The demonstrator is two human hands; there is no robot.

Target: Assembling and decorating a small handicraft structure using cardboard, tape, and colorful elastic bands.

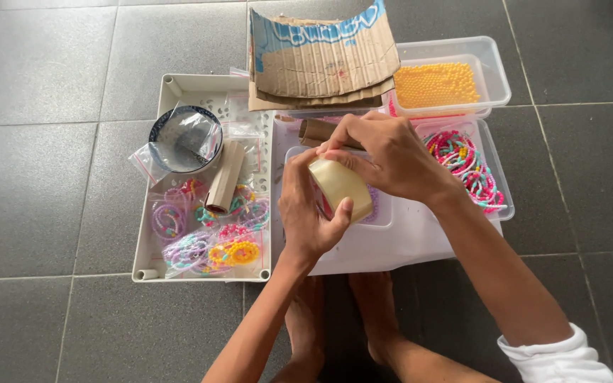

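My left hand (311,213) grips the clear tape roll (340,186) above the white tray's (391,245) middle while my right hand (384,156) pinches its edge; I'd steady the roll and peel slowly.

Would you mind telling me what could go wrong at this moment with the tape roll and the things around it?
The left hand cups the tape roll while the right hand picks at its top; a slip might drop the roll onto the white lid. The open tub of yellow beads and the tub of bracelets sit beside the right wrist, so a jerk might knock them and spill beads.
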